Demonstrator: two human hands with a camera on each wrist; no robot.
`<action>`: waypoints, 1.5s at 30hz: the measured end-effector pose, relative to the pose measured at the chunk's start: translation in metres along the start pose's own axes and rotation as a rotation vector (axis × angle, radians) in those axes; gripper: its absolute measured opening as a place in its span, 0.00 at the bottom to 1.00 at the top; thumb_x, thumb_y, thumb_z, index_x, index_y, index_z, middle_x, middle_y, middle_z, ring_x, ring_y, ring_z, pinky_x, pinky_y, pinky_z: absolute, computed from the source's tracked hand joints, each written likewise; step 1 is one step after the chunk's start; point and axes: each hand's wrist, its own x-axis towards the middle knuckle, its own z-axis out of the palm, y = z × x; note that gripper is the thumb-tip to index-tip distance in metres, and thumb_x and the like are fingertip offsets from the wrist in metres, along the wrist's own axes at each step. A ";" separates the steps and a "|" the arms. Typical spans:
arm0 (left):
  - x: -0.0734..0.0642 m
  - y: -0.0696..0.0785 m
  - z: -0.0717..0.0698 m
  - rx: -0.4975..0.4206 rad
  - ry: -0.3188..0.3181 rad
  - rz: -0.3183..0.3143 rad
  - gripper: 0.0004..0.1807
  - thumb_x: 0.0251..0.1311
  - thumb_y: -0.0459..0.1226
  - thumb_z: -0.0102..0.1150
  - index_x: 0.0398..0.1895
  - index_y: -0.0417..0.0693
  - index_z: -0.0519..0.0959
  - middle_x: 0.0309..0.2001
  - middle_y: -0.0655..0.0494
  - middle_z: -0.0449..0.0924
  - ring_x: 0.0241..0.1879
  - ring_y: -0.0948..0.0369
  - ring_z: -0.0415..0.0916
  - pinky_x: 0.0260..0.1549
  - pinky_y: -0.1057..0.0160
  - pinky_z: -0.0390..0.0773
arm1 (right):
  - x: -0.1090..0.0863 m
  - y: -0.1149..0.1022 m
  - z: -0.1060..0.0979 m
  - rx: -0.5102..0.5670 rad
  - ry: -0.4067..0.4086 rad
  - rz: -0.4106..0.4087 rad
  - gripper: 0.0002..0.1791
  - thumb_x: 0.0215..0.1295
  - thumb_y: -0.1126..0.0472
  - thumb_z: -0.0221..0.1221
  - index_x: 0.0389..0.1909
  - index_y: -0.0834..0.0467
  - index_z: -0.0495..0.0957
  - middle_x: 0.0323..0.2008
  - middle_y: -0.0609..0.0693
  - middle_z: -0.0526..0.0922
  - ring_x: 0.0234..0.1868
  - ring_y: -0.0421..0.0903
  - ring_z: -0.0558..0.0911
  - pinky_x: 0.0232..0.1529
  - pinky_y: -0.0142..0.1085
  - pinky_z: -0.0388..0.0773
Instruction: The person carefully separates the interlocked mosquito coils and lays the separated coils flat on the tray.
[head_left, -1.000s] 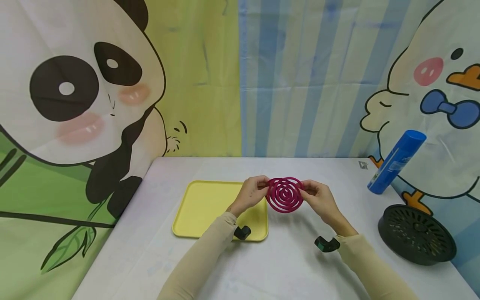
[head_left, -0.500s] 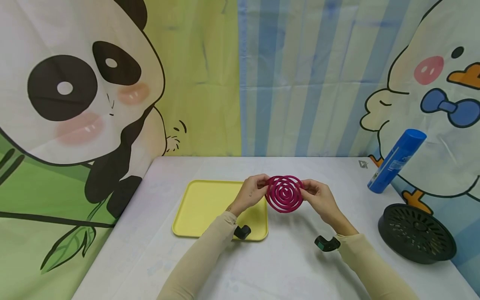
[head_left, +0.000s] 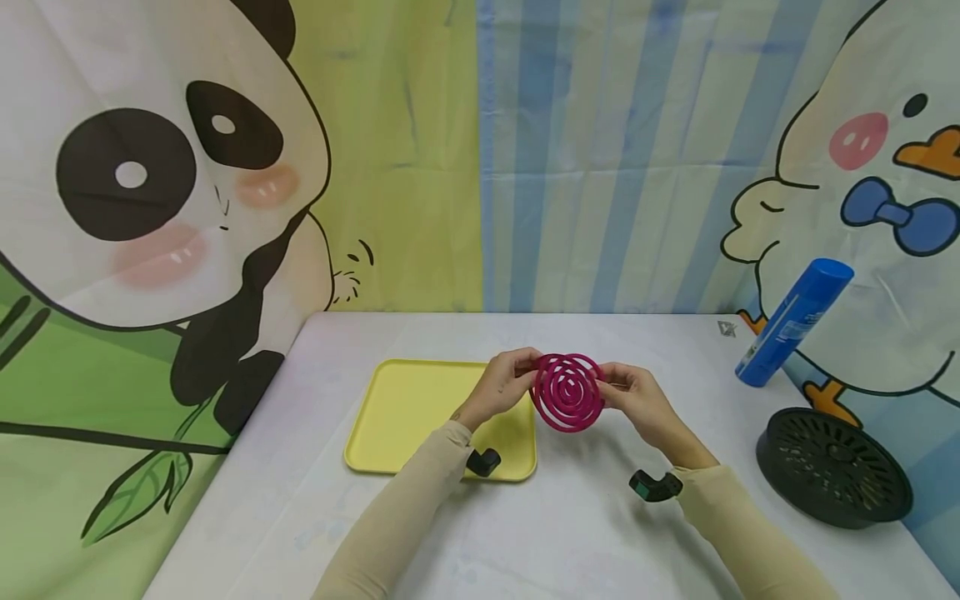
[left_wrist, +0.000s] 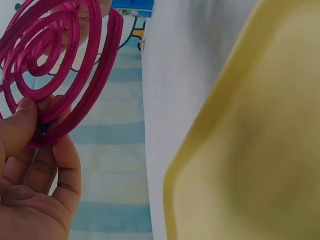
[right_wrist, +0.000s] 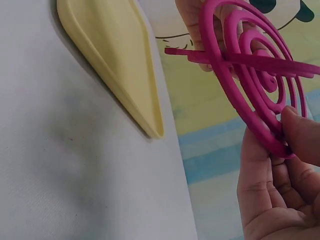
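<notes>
A magenta spiral (head_left: 569, 396) has dipped slightly from moments earlier, pinched by a person's left hand (head_left: 501, 387) and right hand (head_left: 643, 402), seemingly above the white table (head_left: 566, 533).

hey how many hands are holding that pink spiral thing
2: the left hand grips the pink spiral thing at its left side, the right hand at its right side. No other hands show.

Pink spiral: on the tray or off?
Off it: the left hand and right hand hold the pink spiral up, apart from the yellow tray.
</notes>
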 end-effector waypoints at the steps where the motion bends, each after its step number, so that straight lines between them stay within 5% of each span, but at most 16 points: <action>1: 0.000 0.000 0.000 0.001 -0.007 0.003 0.08 0.72 0.33 0.56 0.47 0.46 0.84 0.44 0.51 0.88 0.40 0.61 0.84 0.41 0.52 0.86 | 0.000 0.000 0.000 0.003 -0.007 0.009 0.17 0.73 0.64 0.59 0.53 0.73 0.75 0.41 0.52 0.83 0.36 0.41 0.85 0.42 0.33 0.86; 21: -0.001 0.001 -0.007 -0.001 -0.108 0.018 0.08 0.73 0.32 0.55 0.48 0.48 0.83 0.46 0.54 0.86 0.46 0.63 0.82 0.48 0.65 0.82 | 0.001 -0.001 -0.002 0.131 -0.139 0.092 0.16 0.74 0.63 0.58 0.53 0.73 0.73 0.39 0.50 0.83 0.36 0.41 0.84 0.41 0.33 0.86; 34: 0.001 -0.005 -0.009 -0.075 -0.188 0.050 0.09 0.74 0.32 0.53 0.49 0.45 0.82 0.47 0.51 0.85 0.44 0.63 0.80 0.47 0.61 0.83 | -0.001 0.001 -0.003 0.209 -0.236 0.083 0.05 0.75 0.65 0.55 0.44 0.62 0.77 0.38 0.46 0.83 0.35 0.39 0.84 0.41 0.33 0.86; 45: 0.001 -0.006 -0.009 -0.047 -0.128 0.019 0.08 0.74 0.33 0.54 0.48 0.46 0.82 0.46 0.52 0.86 0.43 0.62 0.81 0.45 0.59 0.84 | -0.001 0.002 -0.002 0.176 -0.130 0.093 0.11 0.73 0.61 0.60 0.49 0.63 0.77 0.40 0.49 0.83 0.38 0.41 0.84 0.43 0.34 0.86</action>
